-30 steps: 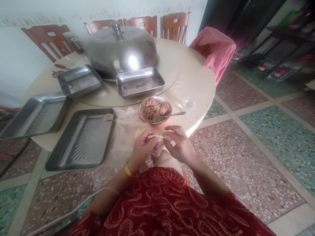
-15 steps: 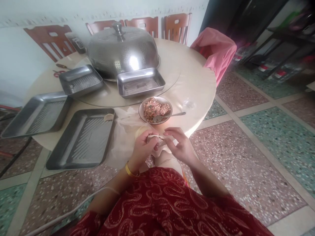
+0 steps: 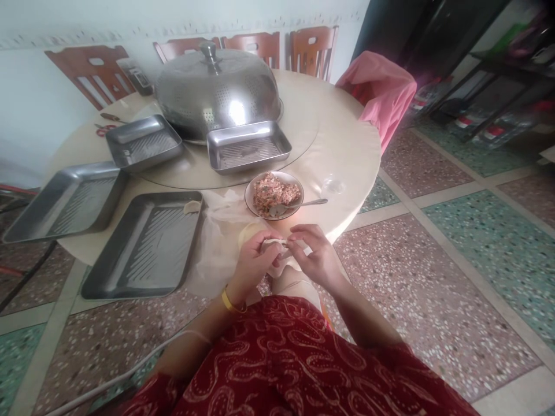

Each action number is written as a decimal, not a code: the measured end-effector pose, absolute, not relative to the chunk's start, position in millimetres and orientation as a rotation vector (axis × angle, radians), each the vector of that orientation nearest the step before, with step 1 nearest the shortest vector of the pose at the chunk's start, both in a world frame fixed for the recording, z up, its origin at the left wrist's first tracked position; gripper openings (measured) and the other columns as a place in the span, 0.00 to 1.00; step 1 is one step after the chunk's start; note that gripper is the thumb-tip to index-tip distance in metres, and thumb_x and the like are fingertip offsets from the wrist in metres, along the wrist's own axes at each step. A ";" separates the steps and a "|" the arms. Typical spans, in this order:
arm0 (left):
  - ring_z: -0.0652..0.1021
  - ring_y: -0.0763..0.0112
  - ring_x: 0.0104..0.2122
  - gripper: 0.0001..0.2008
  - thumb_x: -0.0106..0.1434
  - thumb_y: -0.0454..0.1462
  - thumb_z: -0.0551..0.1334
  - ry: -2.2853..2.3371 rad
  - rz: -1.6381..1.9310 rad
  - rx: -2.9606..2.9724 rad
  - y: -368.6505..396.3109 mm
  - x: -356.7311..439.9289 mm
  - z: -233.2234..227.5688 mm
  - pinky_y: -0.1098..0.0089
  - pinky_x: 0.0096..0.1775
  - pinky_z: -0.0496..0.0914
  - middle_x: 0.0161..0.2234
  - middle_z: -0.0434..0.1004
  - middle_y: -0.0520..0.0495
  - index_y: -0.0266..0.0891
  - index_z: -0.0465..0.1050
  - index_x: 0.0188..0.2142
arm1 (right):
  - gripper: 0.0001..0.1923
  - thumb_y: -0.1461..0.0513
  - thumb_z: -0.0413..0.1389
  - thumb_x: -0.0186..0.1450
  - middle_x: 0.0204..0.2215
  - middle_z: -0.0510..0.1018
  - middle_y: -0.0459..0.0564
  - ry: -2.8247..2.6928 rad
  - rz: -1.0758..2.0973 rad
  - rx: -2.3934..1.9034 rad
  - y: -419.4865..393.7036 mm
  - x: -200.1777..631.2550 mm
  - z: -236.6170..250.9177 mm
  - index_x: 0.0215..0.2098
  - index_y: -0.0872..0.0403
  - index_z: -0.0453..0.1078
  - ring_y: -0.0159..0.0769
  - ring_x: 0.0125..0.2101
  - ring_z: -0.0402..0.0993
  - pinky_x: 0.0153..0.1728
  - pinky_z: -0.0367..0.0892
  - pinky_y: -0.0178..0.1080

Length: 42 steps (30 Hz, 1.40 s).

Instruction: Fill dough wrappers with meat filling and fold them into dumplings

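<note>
From the head camera: left hand (image 3: 255, 261) and right hand (image 3: 313, 257) both pinch one dumpling (image 3: 274, 247) at the table's (image 3: 347, 156) edge; a single finished piece (image 3: 191, 207) lies in the near tray (image 3: 143, 245); the filling bowl (image 3: 274, 195) looks full; I judge most work remains.

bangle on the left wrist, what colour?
Yellow. The bangle sits just below the left hand; the head view shows it clearly.
</note>
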State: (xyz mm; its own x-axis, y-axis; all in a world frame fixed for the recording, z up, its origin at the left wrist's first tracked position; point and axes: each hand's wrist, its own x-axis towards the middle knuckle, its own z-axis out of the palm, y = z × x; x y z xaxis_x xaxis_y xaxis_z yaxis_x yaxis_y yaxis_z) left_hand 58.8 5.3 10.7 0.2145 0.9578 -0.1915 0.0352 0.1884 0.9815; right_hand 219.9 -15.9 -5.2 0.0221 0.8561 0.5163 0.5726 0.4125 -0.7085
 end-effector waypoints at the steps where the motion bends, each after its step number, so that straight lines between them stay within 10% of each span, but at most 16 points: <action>1: 0.72 0.76 0.20 0.09 0.55 0.38 0.64 1.151 0.906 1.172 5.6 58.8 11.1 0.75 0.25 0.68 0.21 0.71 0.55 0.39 0.73 0.36 | 0.05 0.62 0.56 0.65 0.40 0.80 0.53 -1.696 0.336 -1.264 -16.0 220.6 -4.4 0.37 0.49 0.75 0.44 0.43 0.75 0.44 0.73 0.49; 8: 0.71 0.76 0.20 0.07 0.55 0.38 0.63 1.132 0.903 1.191 5.5 59.3 9.4 0.75 0.25 0.68 0.20 0.70 0.56 0.40 0.73 0.35 | 0.07 0.63 0.55 0.65 0.39 0.81 0.52 -1.771 0.182 -1.217 -13.6 221.9 -2.9 0.36 0.49 0.76 0.44 0.43 0.75 0.44 0.71 0.50; 15: 0.71 0.75 0.21 0.08 0.56 0.37 0.63 1.140 0.902 1.156 3.9 58.0 7.2 0.75 0.25 0.68 0.21 0.71 0.55 0.40 0.73 0.36 | 0.08 0.58 0.52 0.67 0.35 0.81 0.49 -1.454 0.664 -1.263 -9.1 224.7 -11.9 0.35 0.50 0.73 0.39 0.39 0.78 0.42 0.73 0.42; 34: 0.71 0.76 0.21 0.07 0.56 0.37 0.63 1.109 0.902 1.181 4.2 60.6 8.6 0.75 0.26 0.68 0.21 0.71 0.55 0.40 0.73 0.35 | 0.07 0.62 0.54 0.67 0.41 0.79 0.54 -1.693 0.323 -1.246 -12.9 221.9 -5.5 0.35 0.50 0.75 0.43 0.45 0.74 0.46 0.72 0.49; 42: 0.71 0.76 0.21 0.07 0.53 0.36 0.62 1.151 0.882 1.139 4.8 63.9 12.3 0.76 0.25 0.67 0.21 0.71 0.55 0.39 0.73 0.34 | 0.09 0.59 0.52 0.67 0.34 0.78 0.47 -1.349 1.006 -1.228 -11.4 221.7 -5.8 0.33 0.51 0.72 0.35 0.35 0.76 0.39 0.72 0.39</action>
